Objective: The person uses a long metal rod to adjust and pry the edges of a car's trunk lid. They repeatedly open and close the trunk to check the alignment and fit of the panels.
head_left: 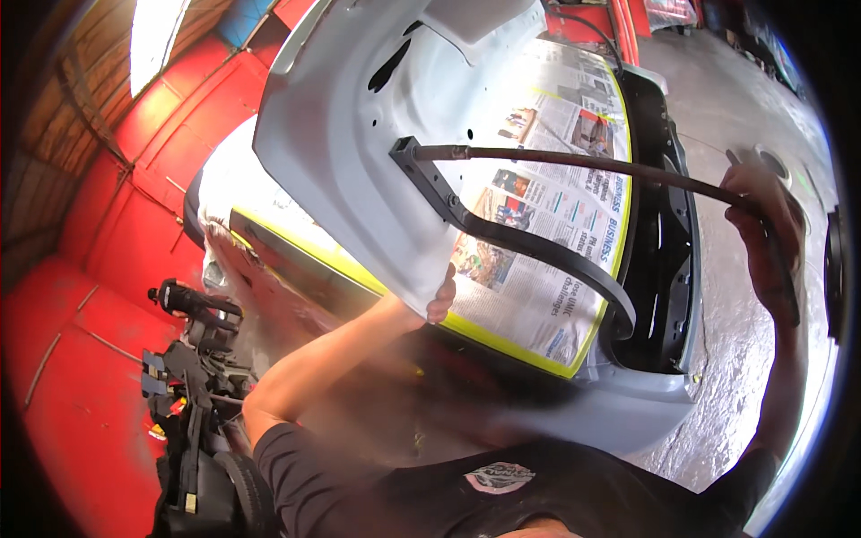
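Note:
My left hand (441, 299) is closed on the lower edge of a raised grey car trunk lid (336, 166), fingers curled round the edge and the palm hidden behind it. At upper right, my right hand (762, 211) wraps round a long rust-brown metal bar (574, 161). The bar's far end meets the bracket end of a black curved trunk hinge arm (538, 244) against the lid's inner side; how they join is too small to tell. From there the hinge arm curves down to the trunk opening (653, 296).
Newspaper sheets (560, 229) cover the rear window area, edged with yellow-green tape (502, 348). The grey rear body panel (619, 403) is near my torso. Dark equipment with a wheel (238, 484) stands at lower left by a red wall (72, 359). Shiny concrete floor (731, 359) lies right.

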`<state>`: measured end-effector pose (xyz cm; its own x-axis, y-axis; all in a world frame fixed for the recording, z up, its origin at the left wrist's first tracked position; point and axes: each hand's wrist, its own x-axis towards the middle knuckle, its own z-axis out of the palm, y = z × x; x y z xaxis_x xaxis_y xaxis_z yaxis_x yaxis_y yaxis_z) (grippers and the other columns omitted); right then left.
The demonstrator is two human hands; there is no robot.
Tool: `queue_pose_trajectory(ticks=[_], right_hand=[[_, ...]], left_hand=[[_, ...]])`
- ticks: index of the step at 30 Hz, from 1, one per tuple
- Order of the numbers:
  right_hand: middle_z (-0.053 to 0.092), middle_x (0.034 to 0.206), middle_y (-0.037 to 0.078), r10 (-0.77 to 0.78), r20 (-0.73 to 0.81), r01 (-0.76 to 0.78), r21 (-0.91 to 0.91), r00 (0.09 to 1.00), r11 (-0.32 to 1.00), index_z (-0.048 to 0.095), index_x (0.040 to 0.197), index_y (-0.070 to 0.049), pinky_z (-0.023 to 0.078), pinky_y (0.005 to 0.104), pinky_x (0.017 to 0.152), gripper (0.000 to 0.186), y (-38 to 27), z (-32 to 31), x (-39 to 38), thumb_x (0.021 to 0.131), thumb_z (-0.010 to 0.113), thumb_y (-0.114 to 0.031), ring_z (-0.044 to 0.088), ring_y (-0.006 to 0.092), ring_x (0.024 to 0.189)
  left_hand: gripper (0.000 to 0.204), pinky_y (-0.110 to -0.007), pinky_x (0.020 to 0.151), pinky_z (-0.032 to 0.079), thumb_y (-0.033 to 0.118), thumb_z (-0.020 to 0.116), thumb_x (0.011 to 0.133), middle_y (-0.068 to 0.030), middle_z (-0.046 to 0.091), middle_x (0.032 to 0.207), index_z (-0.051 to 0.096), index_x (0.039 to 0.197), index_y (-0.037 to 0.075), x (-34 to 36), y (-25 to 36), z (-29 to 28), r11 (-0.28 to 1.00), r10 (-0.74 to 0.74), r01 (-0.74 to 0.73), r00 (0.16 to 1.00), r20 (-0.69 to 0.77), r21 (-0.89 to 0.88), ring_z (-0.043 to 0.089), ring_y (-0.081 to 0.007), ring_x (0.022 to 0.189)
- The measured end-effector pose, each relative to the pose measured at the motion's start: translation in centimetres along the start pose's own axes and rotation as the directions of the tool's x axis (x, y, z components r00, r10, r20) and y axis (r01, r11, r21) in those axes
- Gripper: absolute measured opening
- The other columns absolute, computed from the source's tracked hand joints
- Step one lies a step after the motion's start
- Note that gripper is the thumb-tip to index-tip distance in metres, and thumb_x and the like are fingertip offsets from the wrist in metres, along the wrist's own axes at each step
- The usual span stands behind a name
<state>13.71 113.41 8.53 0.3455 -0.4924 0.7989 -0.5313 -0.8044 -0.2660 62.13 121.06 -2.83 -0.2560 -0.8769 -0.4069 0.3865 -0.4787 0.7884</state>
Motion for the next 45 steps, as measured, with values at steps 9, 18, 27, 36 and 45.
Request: queue_pose_trajectory(ticks=[9, 18, 27, 36, 45], right_hand=[[0.064, 0.091, 0.012, -0.127, -0.106, 0.120, -0.067, 0.986, 0.990, 0.057, 0.099, -0.001, 0.049, 0.0346, 0.075, 0.016, 0.4, 0.4, -1.1, 0.087, 0.067, -0.003, 0.062, 0.0238, 0.078], [0.066, 0.092, 0.012, -0.138, -0.115, 0.136, -0.027, 0.984, 0.990, 0.060, 0.098, -0.001, 0.050, 0.0332, 0.073, 0.014, 0.7, 0.3, -1.3, 0.086, 0.068, -0.001, 0.063, 0.0212, 0.076], [0.067, 0.088, 0.011, -0.105, -0.107, 0.104, -0.011, 0.989, 0.995, 0.060, 0.098, -0.001, 0.049, 0.0319, 0.071, 0.012, 1.8, 0.9, -1.2, 0.089, 0.068, -0.003, 0.063, 0.0196, 0.074], [0.064, 0.082, 0.008, -0.006, -0.096, 0.008, 0.024, 0.995, 1.000, 0.061, 0.096, -0.003, 0.047, 0.0305, 0.069, 0.013, 1.2, 1.4, -2.1, 0.085, 0.067, 0.001, 0.059, 0.0172, 0.070], [0.065, 0.087, 0.010, -0.043, -0.156, 0.039, -0.030, 0.987, 0.999, 0.061, 0.096, -0.002, 0.049, 0.0336, 0.073, 0.015, 1.7, 1.7, -2.2, 0.083, 0.069, 0.001, 0.062, 0.0211, 0.076]], left_hand=[[0.031, -0.022, 0.042, 0.027, 0.034, 0.055, 0.099, 0.0015, 0.049, 0.070, 0.062, 0.114, 0.007, -0.7, -1.0, 2.9, 0.954, 0.276, -0.255, 0.953, -0.127, 0.158, 0.038, -0.0072, 0.046], [0.055, -0.029, 0.067, 0.050, 0.035, 0.049, 0.099, -0.0043, 0.058, 0.090, 0.050, 0.140, -0.001, 2.7, -7.1, 2.7, 0.664, 0.713, -0.624, 0.694, 0.098, -0.413, 0.058, -0.0128, 0.075], [0.067, -0.053, 0.121, 0.023, 0.042, 0.042, 0.099, -0.0198, 0.046, 0.149, 0.043, 0.143, -0.007, 4.8, -6.7, 7.5, 0.101, 0.901, -0.987, 0.144, -0.409, -0.125, 0.038, -0.0333, 0.142], [0.065, -0.050, 0.117, 0.032, 0.037, 0.051, 0.095, -0.0217, 0.050, 0.143, 0.045, 0.139, -0.011, 4.8, -6.5, 7.5, -0.238, 0.787, -0.850, 0.115, -0.607, -0.471, 0.047, -0.0355, 0.135], [0.058, -0.056, 0.119, 0.028, 0.030, 0.052, 0.098, -0.0184, 0.048, 0.148, 0.044, 0.144, -0.003, 5.6, -6.6, 6.8, -0.125, 0.894, -0.936, 0.037, -0.447, -0.328, 0.043, -0.0375, 0.139]])
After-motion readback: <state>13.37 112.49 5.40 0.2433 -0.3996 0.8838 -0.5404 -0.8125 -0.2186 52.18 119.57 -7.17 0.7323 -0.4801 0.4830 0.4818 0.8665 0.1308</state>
